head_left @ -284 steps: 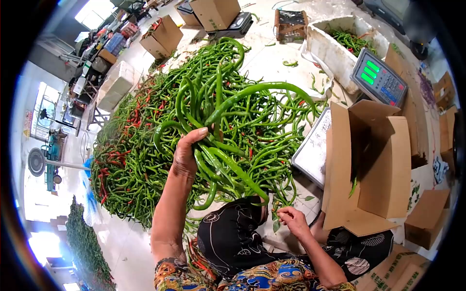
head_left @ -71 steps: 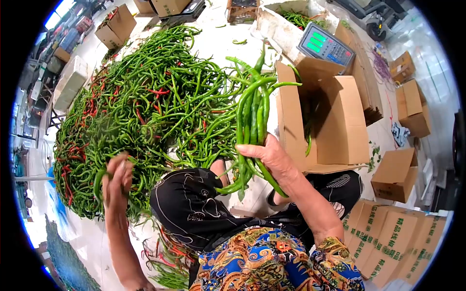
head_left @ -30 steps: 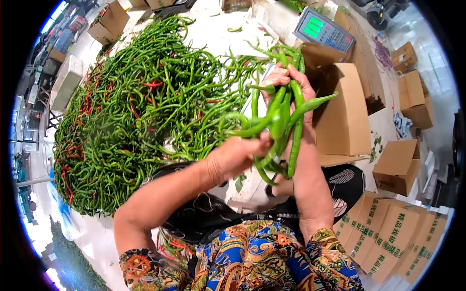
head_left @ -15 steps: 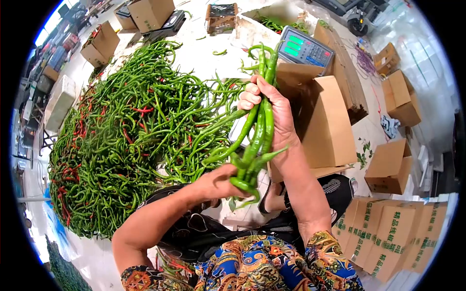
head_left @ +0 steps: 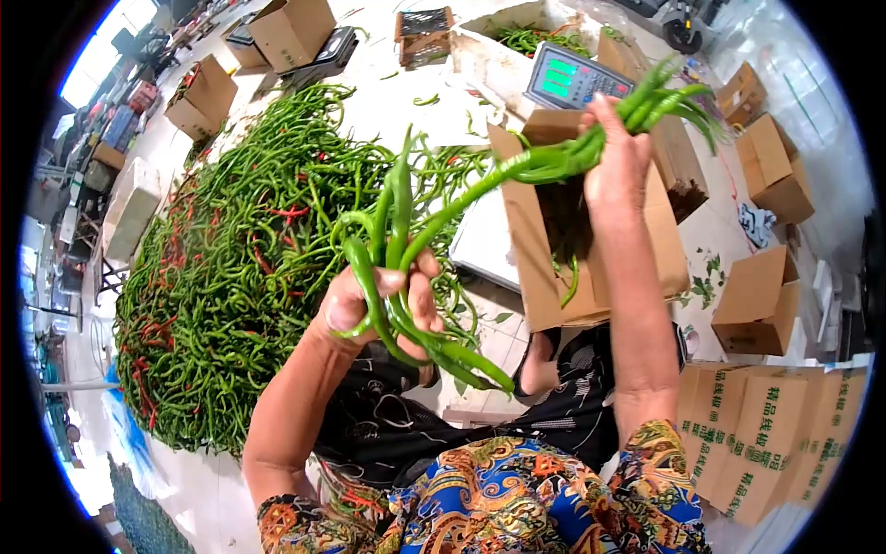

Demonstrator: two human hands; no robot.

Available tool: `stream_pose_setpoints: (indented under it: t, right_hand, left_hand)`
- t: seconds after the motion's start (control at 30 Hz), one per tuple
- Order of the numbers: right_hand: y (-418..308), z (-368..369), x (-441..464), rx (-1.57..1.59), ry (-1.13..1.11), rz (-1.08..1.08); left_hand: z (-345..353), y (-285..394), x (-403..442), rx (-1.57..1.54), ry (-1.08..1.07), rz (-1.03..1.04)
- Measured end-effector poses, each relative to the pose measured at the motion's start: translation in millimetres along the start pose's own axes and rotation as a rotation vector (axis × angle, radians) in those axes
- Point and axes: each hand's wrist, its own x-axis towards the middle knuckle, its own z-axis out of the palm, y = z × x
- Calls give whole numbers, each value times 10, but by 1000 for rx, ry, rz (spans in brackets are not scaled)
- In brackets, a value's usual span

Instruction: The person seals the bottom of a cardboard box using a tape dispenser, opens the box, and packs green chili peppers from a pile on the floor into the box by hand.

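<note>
My left hand (head_left: 383, 300) is wrapped round several long green peppers (head_left: 400, 208), in front of the pile. Further right and higher, my right hand (head_left: 616, 152) grips a second bunch of green peppers (head_left: 651, 109) over an open cardboard box (head_left: 526, 249). One long pepper stretches between the two bunches. A few peppers lie inside the box, which stands by a white scale plate (head_left: 484, 235). The scale's display (head_left: 568, 78) shows green digits behind the box. A big pile of green and some red peppers (head_left: 240, 268) spreads on the floor to the left.
A white foam box (head_left: 480, 57) with peppers stands behind the display. Small cartons (head_left: 759, 309) are at the right, with flat printed cartons (head_left: 761, 434) below them. A woven stool (head_left: 423, 37) and another carton on a scale (head_left: 293, 35) are at the back.
The hands were together at one bunch and are now apart. My right hand has moved right and up with peppers, over the box; my left hand has risen slightly, holding peppers.
</note>
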Motion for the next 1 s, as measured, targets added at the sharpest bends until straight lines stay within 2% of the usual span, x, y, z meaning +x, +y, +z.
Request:
stream_pose_setpoints:
  t: [0.03,0.17,0.33,0.47,0.57,0.73,0.9,1.0]
  right_hand:
    - [41,-121,51,-28,27,-59]
    - [23,-432,-4,-188,-19,-3]
    - [-82,-501,-287,-378,-241,207]
    - [-151,-398,-524,-344,-413,316]
    - [-147,-320,-608,-294,-561,319]
    - [-215,-309,-511,-728,-676,110]
    - [-163,-559,-296,-540,-681,430]
    - [-183,-727,-232,-309,-647,646]
  left_hand:
    - [19,39,3,-29,16,24]
    - [-140,81,75,-125,15,122]
    - [-129,101,150,-91,47,101]
    - [-120,79,186,-92,64,104]
    - [-70,46,244,-132,48,118]
    - [-62,41,281,-120,53,131]
    - [-77,-1,281,-112,133,129]
    - [-57,-15,313,-102,165,108]
